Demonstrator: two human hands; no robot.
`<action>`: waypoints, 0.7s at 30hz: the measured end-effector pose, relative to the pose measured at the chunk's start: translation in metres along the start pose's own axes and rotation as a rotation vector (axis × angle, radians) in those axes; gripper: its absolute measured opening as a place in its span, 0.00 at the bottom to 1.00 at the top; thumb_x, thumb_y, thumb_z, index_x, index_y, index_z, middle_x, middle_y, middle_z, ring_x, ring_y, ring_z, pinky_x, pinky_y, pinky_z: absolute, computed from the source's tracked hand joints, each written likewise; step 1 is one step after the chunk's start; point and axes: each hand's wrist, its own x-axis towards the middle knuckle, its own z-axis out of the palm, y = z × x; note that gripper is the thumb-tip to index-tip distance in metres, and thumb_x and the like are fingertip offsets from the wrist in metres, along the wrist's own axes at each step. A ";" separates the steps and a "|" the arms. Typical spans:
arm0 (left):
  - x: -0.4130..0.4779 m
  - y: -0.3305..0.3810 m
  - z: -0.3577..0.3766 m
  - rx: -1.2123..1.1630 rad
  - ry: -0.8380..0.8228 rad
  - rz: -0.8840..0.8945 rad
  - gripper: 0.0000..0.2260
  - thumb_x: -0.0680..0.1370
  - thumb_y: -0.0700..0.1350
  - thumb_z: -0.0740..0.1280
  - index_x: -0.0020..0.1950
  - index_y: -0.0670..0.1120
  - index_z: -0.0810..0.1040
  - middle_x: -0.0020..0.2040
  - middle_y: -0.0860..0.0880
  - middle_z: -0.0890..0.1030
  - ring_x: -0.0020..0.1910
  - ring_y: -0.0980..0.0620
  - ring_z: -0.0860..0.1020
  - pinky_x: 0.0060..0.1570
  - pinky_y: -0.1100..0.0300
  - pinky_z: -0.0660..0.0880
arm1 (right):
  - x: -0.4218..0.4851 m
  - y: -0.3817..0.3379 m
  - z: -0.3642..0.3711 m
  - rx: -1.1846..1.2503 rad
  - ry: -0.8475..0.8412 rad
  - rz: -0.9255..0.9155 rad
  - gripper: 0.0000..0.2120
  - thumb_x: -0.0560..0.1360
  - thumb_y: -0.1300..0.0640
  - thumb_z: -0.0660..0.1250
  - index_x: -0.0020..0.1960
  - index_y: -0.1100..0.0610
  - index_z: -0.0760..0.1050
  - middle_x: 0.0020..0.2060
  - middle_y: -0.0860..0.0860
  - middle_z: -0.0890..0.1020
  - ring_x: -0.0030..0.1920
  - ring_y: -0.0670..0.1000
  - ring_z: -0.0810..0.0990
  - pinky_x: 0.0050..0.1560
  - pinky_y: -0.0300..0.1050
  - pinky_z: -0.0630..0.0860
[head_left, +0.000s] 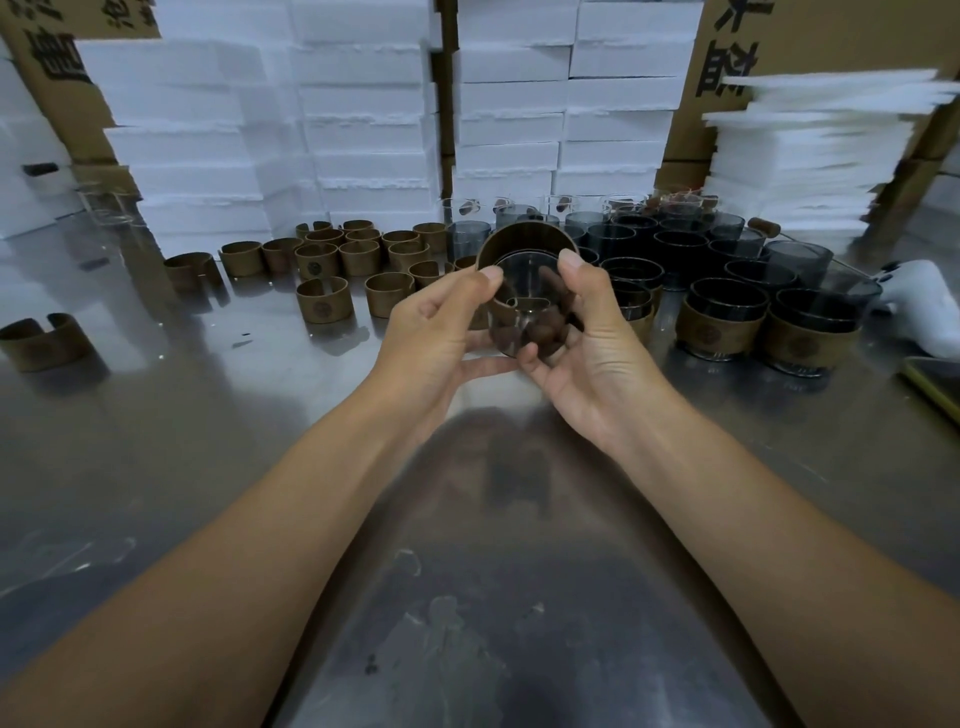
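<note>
Both my hands hold one smoky glass cup (524, 312) above the metal table (260, 441), tilted with its mouth away from me. A brown wooden sleeve (524, 236) rings the cup's far end. My left hand (441, 327) grips the cup from the left, thumb on the glass. My right hand (592, 338) grips it from the right, thumb near the sleeve's edge. My fingers show through the glass from beneath.
Several loose brown sleeves (358, 257) stand at the back left. Dark glass cups (675, 244), some wearing sleeves (719, 330), crowd the back right. White foam boxes (363, 130) are stacked behind. A white tool (914, 296) lies far right, foam sheets (810, 156) beyond.
</note>
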 end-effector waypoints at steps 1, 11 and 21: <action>0.000 0.000 0.000 -0.002 0.013 0.003 0.10 0.79 0.45 0.64 0.42 0.49 0.84 0.44 0.45 0.84 0.44 0.42 0.82 0.42 0.49 0.81 | 0.000 0.000 0.000 -0.002 -0.006 0.000 0.19 0.57 0.45 0.71 0.44 0.54 0.80 0.35 0.51 0.85 0.34 0.47 0.83 0.29 0.37 0.75; 0.000 0.001 0.002 -0.009 0.047 -0.003 0.07 0.78 0.45 0.65 0.50 0.44 0.81 0.50 0.41 0.83 0.47 0.39 0.83 0.41 0.47 0.81 | 0.002 -0.003 -0.004 -0.025 0.021 0.021 0.13 0.70 0.47 0.69 0.48 0.56 0.79 0.35 0.52 0.85 0.32 0.48 0.83 0.24 0.36 0.72; 0.006 -0.003 -0.005 -0.075 0.101 -0.011 0.14 0.77 0.41 0.67 0.61 0.37 0.76 0.49 0.44 0.83 0.46 0.47 0.82 0.43 0.59 0.79 | 0.006 0.002 -0.004 0.063 -0.045 0.069 0.29 0.59 0.43 0.71 0.54 0.61 0.77 0.42 0.55 0.86 0.42 0.50 0.86 0.36 0.40 0.80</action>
